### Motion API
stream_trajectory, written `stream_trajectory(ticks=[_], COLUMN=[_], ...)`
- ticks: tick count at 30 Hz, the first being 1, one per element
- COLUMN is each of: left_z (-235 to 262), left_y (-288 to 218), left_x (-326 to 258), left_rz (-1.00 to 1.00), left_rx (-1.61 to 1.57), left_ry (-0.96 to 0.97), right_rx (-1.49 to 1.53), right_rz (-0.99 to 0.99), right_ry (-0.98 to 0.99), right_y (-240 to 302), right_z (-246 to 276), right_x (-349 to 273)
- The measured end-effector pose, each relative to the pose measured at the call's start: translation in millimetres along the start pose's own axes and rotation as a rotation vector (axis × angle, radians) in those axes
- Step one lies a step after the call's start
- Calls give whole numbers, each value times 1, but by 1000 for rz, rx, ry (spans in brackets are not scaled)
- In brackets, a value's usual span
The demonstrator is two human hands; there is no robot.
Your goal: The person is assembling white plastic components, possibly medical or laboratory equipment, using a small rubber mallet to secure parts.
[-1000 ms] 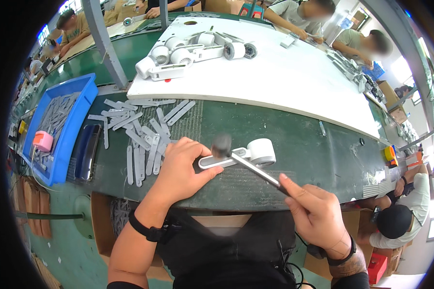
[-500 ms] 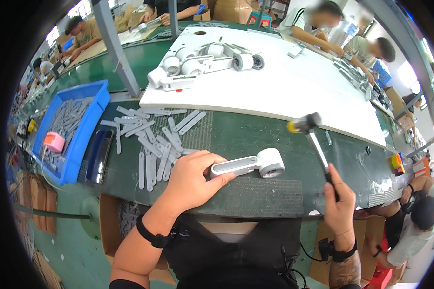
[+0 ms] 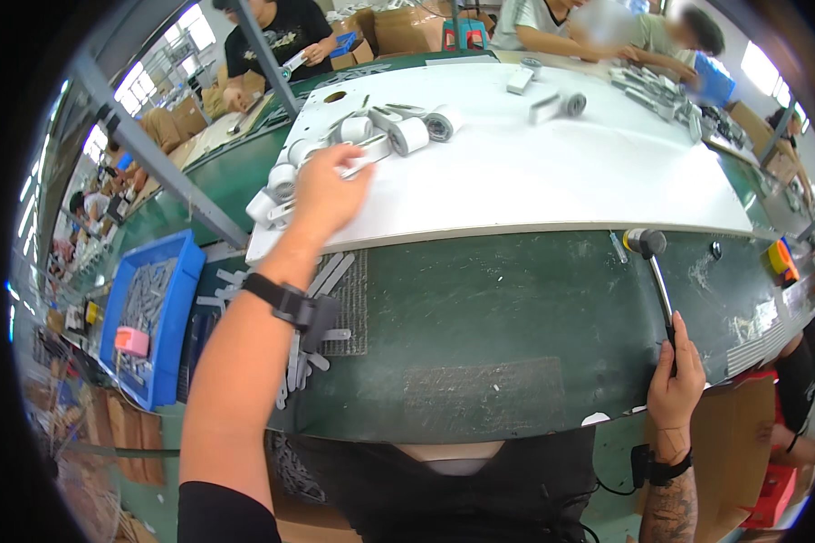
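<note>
So the person's left hand is stretched out over the far-left part of the white board, right at a cluster of white handheld-fan-looking bits. Fingers overlap the near end of one white unit, but it's a bit blurry and I honestly can't tell if they've got a grip or are just over it. The unit's long axis looks slanted, slim handle toward the near left by the fingers, round head toward the far right. Left hand is way closer to it. The right hand is well off at the near right, wrapped around a mallet, head pointing to the far side over the green bench. Grey strips lie left, partly under the left forearm, with a blue bin farther left.
</note>
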State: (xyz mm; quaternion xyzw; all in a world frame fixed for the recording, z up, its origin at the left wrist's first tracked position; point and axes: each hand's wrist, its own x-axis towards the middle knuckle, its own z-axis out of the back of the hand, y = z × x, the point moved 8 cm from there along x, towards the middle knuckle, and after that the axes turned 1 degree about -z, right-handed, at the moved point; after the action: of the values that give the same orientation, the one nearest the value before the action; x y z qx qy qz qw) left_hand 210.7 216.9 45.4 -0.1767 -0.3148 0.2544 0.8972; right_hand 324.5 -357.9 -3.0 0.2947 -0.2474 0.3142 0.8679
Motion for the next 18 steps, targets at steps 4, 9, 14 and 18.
stream_trajectory(ticks=[4,9,14,18], left_z=[49,57,59,52], left_y=[32,45,1,-72], left_x=[7,-32,-64,-114], left_rz=[-28,-175,-146,-159], left_rx=[377,514,396,102], left_ry=[74,201,175,306], right_rx=[32,34,36,14], right_rz=[-4,-13,30,10], right_ry=[-20,-24,-49,-38], right_y=[-2,-3,3,2], right_z=[-1,0,-2,2], right_x=[2,3,5,5])
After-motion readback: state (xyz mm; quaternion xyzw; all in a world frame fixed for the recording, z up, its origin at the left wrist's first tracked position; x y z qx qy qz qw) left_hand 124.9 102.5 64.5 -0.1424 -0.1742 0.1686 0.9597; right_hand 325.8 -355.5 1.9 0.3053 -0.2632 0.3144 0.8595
